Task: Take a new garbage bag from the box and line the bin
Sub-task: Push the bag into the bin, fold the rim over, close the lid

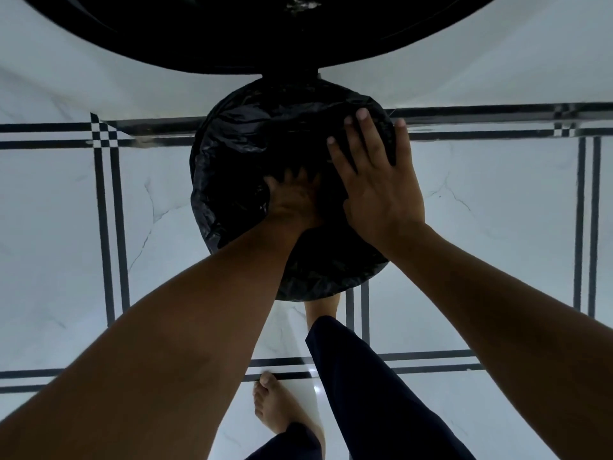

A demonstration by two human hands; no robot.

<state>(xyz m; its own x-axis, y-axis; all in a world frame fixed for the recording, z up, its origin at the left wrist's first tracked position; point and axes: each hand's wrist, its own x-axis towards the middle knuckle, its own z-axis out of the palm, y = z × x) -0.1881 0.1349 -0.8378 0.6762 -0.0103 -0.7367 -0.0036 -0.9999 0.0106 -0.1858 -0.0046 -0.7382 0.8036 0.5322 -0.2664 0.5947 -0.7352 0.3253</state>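
A round bin (300, 287) stands on the floor straight below me, seen from above. A black garbage bag (238, 141) covers its mouth and wraps over the rim, crinkled and glossy. My left hand (292, 197) reaches down inside the bag with fingers spread, pressing the plastic into the bin. My right hand (378, 174) hovers flat over the right side of the rim, fingers apart, holding nothing. The box of bags is not in view.
A large black round lid or object (232, 34) fills the top of the view, joined to the bin's far edge. The floor (497, 210) is white marble tile with dark stripes. My bare feet (275, 406) and dark trouser legs stand just behind the bin.
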